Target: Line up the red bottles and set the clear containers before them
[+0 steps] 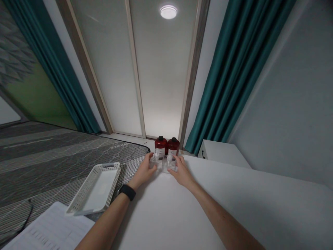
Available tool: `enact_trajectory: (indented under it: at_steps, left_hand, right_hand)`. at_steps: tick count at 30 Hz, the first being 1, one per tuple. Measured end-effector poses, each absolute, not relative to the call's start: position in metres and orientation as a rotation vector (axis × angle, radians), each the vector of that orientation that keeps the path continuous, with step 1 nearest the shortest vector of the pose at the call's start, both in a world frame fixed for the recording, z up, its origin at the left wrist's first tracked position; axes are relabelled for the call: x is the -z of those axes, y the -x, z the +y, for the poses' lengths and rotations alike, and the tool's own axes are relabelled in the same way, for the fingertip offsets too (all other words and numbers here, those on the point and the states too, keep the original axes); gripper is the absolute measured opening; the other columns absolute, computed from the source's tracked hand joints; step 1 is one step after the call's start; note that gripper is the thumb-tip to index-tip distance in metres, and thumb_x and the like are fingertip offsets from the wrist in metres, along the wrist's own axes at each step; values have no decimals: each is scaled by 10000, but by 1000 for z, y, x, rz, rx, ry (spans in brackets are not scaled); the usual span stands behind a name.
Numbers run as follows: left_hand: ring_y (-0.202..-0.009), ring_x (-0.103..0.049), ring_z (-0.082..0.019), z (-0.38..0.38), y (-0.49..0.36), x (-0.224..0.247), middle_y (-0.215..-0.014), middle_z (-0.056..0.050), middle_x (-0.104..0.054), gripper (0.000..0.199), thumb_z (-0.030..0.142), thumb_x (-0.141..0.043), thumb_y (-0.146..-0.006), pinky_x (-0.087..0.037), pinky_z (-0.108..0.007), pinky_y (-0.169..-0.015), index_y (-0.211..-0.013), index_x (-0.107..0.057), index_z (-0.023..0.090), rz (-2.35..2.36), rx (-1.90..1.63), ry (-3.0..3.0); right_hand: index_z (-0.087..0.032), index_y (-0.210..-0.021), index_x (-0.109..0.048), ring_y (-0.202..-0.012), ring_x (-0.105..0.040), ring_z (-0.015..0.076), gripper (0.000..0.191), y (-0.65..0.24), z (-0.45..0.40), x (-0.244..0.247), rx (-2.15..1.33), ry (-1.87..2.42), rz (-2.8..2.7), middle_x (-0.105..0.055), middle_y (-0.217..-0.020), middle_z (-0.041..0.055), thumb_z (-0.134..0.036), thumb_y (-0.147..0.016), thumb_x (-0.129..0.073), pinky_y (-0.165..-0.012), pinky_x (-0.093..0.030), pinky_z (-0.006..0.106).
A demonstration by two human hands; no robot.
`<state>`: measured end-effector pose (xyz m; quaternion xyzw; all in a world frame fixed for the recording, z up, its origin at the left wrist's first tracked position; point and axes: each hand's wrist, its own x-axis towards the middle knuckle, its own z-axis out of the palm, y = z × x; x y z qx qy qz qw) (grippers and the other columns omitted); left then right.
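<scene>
Fingers of left hand [145,170] curled round clear bottle [155,160]; right hand [182,172] fingers wrapped round second clear bottle [170,161].

The room is dim and evenly lit, mostly by a round ceiling lamp [168,11] that glows overexposed with a soft halo. A pale wash of light falls down the sliding panels [156,86] below it. The white table [234,201] looks grey, with faint shadows under the forearms. Wide-angle distortion slants the curtains [234,69] and walls at the edges; detail is soft and slightly grainy.
</scene>
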<state>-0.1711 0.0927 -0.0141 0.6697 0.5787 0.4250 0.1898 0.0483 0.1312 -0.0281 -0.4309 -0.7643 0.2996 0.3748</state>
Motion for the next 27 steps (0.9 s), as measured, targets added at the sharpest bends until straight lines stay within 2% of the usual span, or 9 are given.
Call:
enact_trajectory:
  at_steps: [4, 9, 20, 27]
  left_hand:
    - [-1285, -536, -292, 97, 174, 16, -1361, -177, -551, 508, 177, -573, -802, -442, -487, -1073, -1293, -442, 153, 1606, -1195, -1880]
    - [-1275, -552, -274, 101, 177, 19, -1360, -153, -559, 514, 172, -555, -793, -473, -453, -1045, -1294, -439, 173, 1566, -1186, -1875]
    - [-1292, -522, -264, 97, 171, 16, -1367, -141, -545, 508, 159, -562, -814, -418, -462, -1099, -1305, -436, 192, 1560, -1210, -1869]
    - [-1368, -458, -281, 91, 175, 14, -1487, -164, -435, 656, 219, -574, -827, -410, -470, -1110, -1435, -331, 184, 1540, -1246, -1863]
  right_hand:
    - [-273, -1410, -440, -1205, -571, 296, 677, -48, 132, 29, -749, 1134, -1944, -482, -1301, 97, -272, -795, -724, -1044, -458, 488]
    - [-252, -1418, -421, -1210, -565, 292, 677, -47, 134, 32, -743, 1127, -1928, -480, -1310, 110, -266, -805, -708, -1041, -465, 472]
    - [-270, -1391, -435, -1232, -550, 273, 649, -46, 137, 34, -740, 1069, -1908, -503, -1297, 95, -265, -802, -708, -1042, -473, 452]
    - [-262, -1433, -381, -1195, -569, 282, 736, -53, 132, 32, -752, 1108, -1900, -448, -1332, 114, -281, -780, -719, -999, -500, 457]
